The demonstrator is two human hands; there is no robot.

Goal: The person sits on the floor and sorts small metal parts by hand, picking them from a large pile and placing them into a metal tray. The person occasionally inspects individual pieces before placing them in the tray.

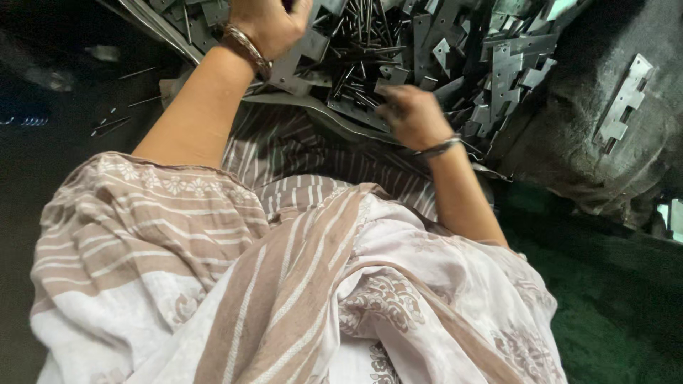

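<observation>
Lot: grey metal hinge plates (498, 67) and thin pins (356, 35), heaped at far centre. Left hand (267, 25) curled onto a plate (295, 60); right hand (413, 117) pinching at pins, its hold unclear. Likely stiff, sharp-edged, slick; grip by the flat faces.

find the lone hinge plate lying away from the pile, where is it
In the head view the lone hinge plate lies at the far right on a dark grey mound, apart from the pile of metal parts that both hands work in.
</observation>
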